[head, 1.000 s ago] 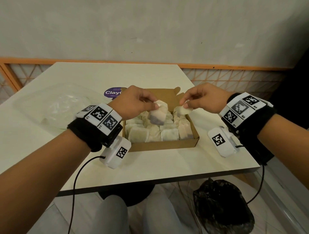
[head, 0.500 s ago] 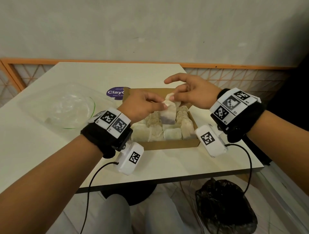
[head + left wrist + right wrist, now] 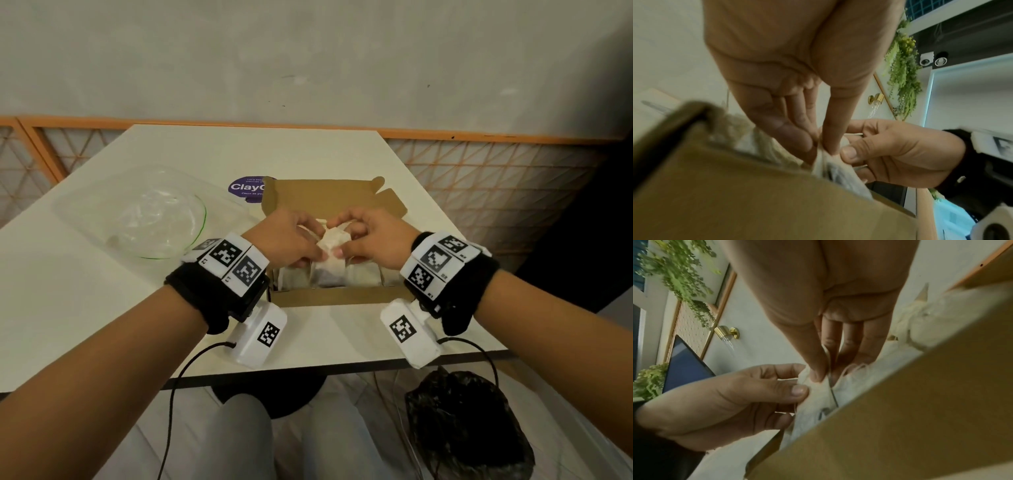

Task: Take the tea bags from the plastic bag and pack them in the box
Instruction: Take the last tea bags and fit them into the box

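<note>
Packing appears close to complete. The box (image 3: 337,296) sits open on the table (image 3: 85,308) and is crowded with tea bags (image 3: 363,274) standing in rows. The left hand (image 3: 287,236) and right hand (image 3: 373,238) meet over its middle, each pinching the top of one tea bag (image 3: 331,241) between thumb and fingers, judged to be seating it among the others. The plastic bag (image 3: 137,219) lies flat to the left, well apart from the box; it looks nearly empty, though its clear film hides whether any bags remain. Remaining work: release this bag and check the plastic bag.
</note>
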`<state>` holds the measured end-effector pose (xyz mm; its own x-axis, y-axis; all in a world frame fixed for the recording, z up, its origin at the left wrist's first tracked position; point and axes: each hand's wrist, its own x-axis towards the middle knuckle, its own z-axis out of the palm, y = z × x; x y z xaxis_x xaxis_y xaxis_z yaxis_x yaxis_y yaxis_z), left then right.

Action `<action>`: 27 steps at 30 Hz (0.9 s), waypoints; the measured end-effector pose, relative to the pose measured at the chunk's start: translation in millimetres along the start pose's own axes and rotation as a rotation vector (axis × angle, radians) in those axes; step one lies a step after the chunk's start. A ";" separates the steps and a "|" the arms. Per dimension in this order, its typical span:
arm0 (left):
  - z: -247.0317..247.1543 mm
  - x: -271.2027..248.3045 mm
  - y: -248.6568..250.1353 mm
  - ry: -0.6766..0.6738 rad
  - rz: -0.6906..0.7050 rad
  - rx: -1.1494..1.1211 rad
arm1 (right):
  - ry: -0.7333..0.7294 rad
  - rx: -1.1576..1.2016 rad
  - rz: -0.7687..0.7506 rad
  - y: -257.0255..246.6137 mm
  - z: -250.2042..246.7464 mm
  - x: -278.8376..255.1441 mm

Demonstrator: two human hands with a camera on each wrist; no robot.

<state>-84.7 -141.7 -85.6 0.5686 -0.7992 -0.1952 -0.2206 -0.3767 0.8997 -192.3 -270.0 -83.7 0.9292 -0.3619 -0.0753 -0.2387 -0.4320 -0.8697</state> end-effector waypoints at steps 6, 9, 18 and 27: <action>3.8 3.0 -3.6 -0.001 -0.114 0.127 | 0.068 -0.061 0.043 6.7 5.8 -1.3; 2.4 4.8 0.7 -0.042 -0.169 0.167 | 0.143 -0.278 -0.041 1.5 2.0 -5.4; 6.6 6.2 9.5 -0.146 -0.154 0.276 | -0.041 -0.608 -0.106 4.7 12.1 -27.4; -26.1 -25.3 13.9 0.252 0.031 -0.054 | 0.282 -0.348 -0.168 17.5 -8.5 -42.8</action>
<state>-81.5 -114.4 -57.9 0.7432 -0.6654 -0.0696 -0.2022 -0.3225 0.9247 -238.6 -269.1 -91.6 0.8616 -0.4528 0.2291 -0.2174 -0.7373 -0.6397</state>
